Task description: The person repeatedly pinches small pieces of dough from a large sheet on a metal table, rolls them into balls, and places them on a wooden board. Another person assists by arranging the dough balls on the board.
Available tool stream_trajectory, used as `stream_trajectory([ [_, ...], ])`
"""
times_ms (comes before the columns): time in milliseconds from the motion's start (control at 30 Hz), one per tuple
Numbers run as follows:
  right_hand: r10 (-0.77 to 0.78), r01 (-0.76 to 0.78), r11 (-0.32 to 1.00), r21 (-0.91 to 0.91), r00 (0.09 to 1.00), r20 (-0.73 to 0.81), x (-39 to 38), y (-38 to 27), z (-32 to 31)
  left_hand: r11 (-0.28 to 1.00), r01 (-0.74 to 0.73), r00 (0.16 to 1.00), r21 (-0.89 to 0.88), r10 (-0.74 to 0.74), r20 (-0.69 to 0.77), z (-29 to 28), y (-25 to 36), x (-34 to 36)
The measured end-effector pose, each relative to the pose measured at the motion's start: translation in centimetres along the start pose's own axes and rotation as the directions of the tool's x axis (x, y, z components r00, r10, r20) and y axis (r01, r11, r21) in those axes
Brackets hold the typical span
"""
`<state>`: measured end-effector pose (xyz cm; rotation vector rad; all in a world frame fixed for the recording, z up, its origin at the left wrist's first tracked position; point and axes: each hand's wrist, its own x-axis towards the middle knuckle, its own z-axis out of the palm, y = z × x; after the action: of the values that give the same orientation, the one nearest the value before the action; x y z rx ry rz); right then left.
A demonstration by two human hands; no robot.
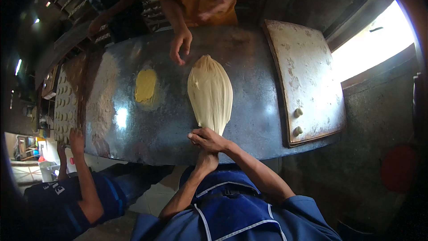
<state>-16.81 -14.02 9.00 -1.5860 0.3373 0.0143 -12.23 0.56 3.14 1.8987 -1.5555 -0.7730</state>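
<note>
A long, pale piece of dough [210,91] lies stretched on the dark worktop [254,85], broad in the middle and narrowing at both ends. My right hand [207,139] is closed round its near end, at the front edge of the worktop. Just below, my left hand [207,160] reaches up to the same end and appears closed on it. The right hand covers most of the left hand's fingers. Past the dough's far tip hangs the hand [181,47] of a person in a yellow shirt, apart from the dough.
A yellow, fat-like patch [146,85] and a strip of flour [103,89] lie left of the dough. Farther left, a co-worker's hands reach to a tray [67,127] of small pale pieces. Two small pale lumps [298,122] sit on a worn metal sheet [307,71] at right.
</note>
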Motion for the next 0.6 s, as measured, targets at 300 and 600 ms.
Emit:
stream_trajectory([
  [300,-0.267,0.104,0.892,-0.44,0.907,-0.325,-9.3,4.5,1.2,0.966,-0.239,0.954,0.096,0.252,-0.163,-15.2,4.2,-1.1],
  [600,-0.343,-0.564,0.582,-0.586,0.483,-0.806,-7.7,6.6,-8.4,0.891,0.317,0.795,0.325,-0.063,-0.603,-8.6,-8.1,7.2],
])
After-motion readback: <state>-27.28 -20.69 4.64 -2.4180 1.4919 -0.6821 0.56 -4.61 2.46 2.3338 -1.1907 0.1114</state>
